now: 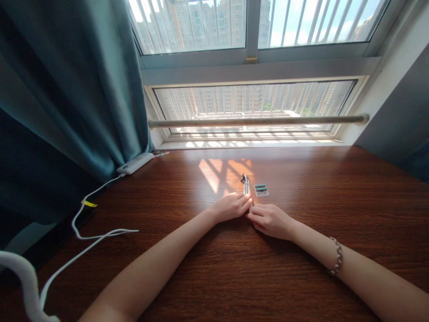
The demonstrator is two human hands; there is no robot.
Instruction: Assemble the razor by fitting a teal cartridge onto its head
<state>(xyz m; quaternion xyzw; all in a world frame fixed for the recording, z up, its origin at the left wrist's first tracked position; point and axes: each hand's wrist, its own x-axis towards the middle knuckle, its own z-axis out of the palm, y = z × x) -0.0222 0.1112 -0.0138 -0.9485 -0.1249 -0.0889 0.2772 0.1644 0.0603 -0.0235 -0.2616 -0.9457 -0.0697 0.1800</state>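
Observation:
My left hand (pixel 233 205) is closed, its fingertips around the middle of a slim white-and-silver handled tool (pixel 246 187). The tool points away from me, with a small dark piece at its far end; its exact kind is too small to tell. Just right of it, my right hand (pixel 270 220) pinches at the tool's near end, close to the left fingertips. The fingers partly hide that end. Beyond my right hand lies a small clear case (pixel 262 194) with teal and dark strips in it, apart from both hands.
The brown wooden table (pixel 311 188) runs up to the window sill. At the left, a white power strip (pixel 136 163) lies by the blue curtain (pixel 110 89), with a white cable (pixel 75 219) trailing toward me. A rail (pixel 261 121) crosses the window.

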